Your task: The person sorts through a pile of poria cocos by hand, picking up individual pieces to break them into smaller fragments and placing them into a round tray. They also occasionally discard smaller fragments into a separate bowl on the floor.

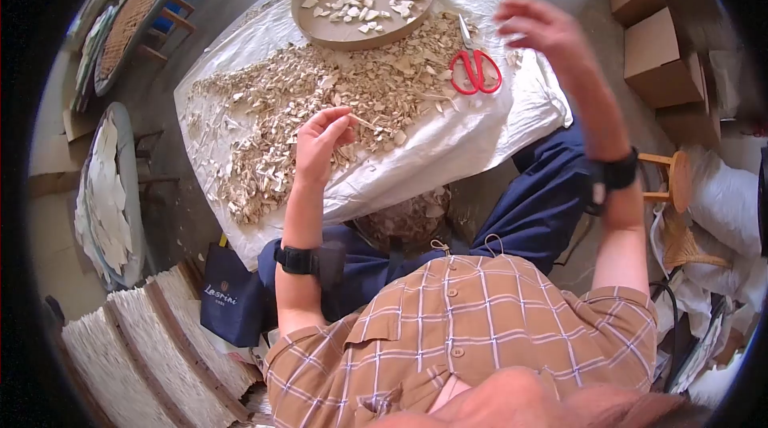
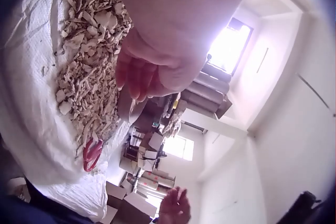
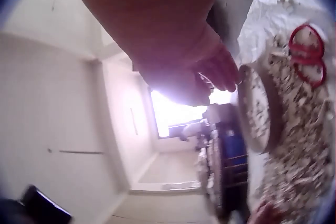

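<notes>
My left hand [image 1: 322, 144] is over the near edge of a wide heap of pale dry chips [image 1: 296, 84]. Thumb and fingertips pinch a thin pale sliver [image 1: 364, 122], which also shows at the fingertips in the left wrist view. My right hand [image 1: 544, 32] is raised off to the right, above the edge of the white sheet, its fingers loosely bent with nothing visible in them. Red-handled scissors [image 1: 478, 72] lie at the heap's right side, blades pointing away. Behind the heap a round shallow tray [image 1: 364, 38] holds larger pale pieces [image 1: 360, 8].
A white woven sheet [image 1: 472, 128] covers the table under the heap. Cardboard boxes [image 1: 660, 56] stand at the far right, a wooden stool [image 1: 678, 182] nearer. Round racks [image 1: 136, 188] with pale sheets line the left, and a dark bag [image 1: 232, 292] sits by my left leg.
</notes>
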Demonstrator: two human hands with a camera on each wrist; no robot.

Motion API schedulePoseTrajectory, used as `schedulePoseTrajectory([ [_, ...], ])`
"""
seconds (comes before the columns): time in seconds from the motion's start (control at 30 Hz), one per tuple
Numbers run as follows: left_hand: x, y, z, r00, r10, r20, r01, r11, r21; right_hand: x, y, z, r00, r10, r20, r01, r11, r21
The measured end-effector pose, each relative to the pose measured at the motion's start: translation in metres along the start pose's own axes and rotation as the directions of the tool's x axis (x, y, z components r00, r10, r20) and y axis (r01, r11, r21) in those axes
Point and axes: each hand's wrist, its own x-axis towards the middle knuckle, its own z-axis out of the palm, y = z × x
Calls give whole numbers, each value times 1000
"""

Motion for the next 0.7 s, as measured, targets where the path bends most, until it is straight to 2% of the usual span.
schedulePoseTrajectory([
  [0.03,0,-1,-1,1000,-7,-9,7,1000,1,12,30,4,998,-17,54,31,966,-257],
  [0.07,-1,-1,-2,1000,-2,-14,2,1000,-4,23,60,10,994,-21,110,73,866,-495],
  [0.1,-3,1,-1,1000,-11,-17,11,1000,3,28,86,13,993,68,93,7,769,-639],
  [0.13,-5,3,-1,1000,-21,-20,21,1000,10,33,104,17,987,151,59,-53,644,-764],
  [0.2,-6,4,-1,999,-18,-32,18,1000,18,31,118,28,961,278,0,-140,484,-864],
  [0.23,-5,3,-2,1000,-4,-11,4,1000,24,31,126,30,944,330,4,-141,415,-899],
  [0.27,-5,3,-3,1000,9,11,-9,999,31,31,133,32,945,327,8,-135,413,-900],
  [0.33,-5,7,1,1000,4,-7,-4,1000,30,30,140,36,973,228,-36,-127,399,-908],
  [0.4,-4,7,3,1000,8,3,-9,999,41,31,144,36,969,244,-29,-135,427,-894],
  [0.47,-4,6,4,1000,15,5,-15,999,52,34,146,34,986,131,-106,-154,442,-884],
  [0.5,-4,6,5,1000,17,9,-18,998,63,37,142,31,987,126,-100,-146,438,-887],
  [0.57,-5,7,4,1000,23,14,-24,998,52,44,135,23,992,5,-124,-111,478,-871],
  [0.6,-5,7,3,999,28,28,-29,999,45,46,136,19,992,4,-124,-111,477,-872],
  [0.7,-8,8,4,998,54,34,-56,996,71,57,140,10,986,17,-166,-160,376,-913],
])
